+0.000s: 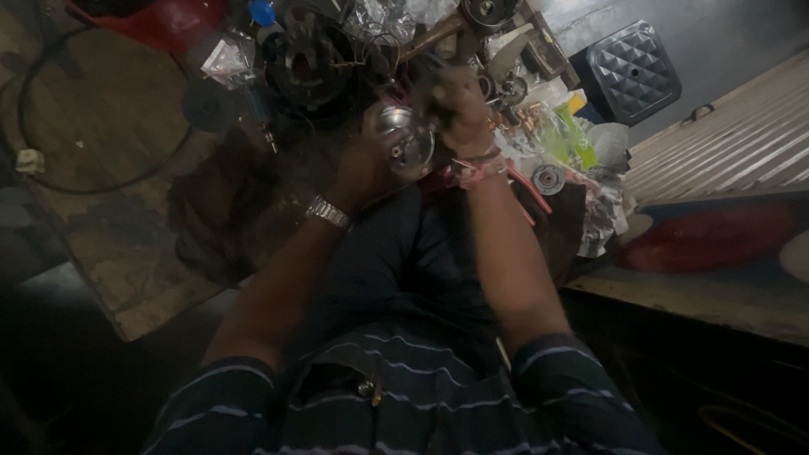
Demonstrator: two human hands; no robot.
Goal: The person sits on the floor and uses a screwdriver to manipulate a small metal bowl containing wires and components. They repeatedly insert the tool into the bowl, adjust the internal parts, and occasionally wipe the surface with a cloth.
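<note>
My left hand (364, 168) grips the round metal part (407, 143) over my lap; my right hand (459, 105), at its two o'clock, clenches something blurred. Best I brace that part firmly and work slowly.

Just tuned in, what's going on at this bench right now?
A person in a striped shirt holds a round shiny metal part up in front of them with both hands. The left hand, with a metal watch on its wrist, cups the part from below; the right hand, wearing thread bands, grips something dark at its top, too blurred to identify. Behind lie a black finned motor housing, plastic bags and small parts on a cluttered worktop.
</note>
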